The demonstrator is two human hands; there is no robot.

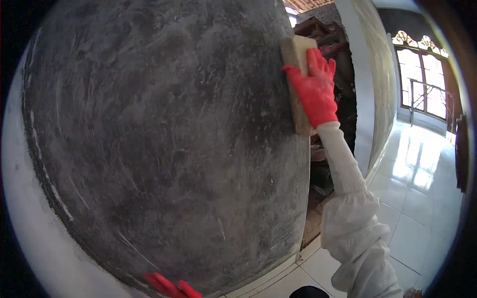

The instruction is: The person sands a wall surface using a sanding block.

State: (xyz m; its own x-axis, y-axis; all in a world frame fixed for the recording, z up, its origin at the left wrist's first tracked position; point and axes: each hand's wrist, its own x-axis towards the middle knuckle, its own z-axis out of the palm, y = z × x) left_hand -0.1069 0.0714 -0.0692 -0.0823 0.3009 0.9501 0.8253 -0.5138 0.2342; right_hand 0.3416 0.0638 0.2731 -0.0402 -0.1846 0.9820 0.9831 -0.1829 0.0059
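Tan and block-shaped, a piece (301, 50) stands upright against the right-hand edge of a dark grey plastered wall (174, 139). Over it lies the right hand (319, 94) in a red glove, open, fingers spread, thumb reaching across toward the wall; a white sleeve (343, 164) covers the forearm. Low down, the red-gloved left hand (171, 286) shows only partly, so its grip cannot be told. Farther right are pale floor tiles (415, 203) and a bright window (425, 74).
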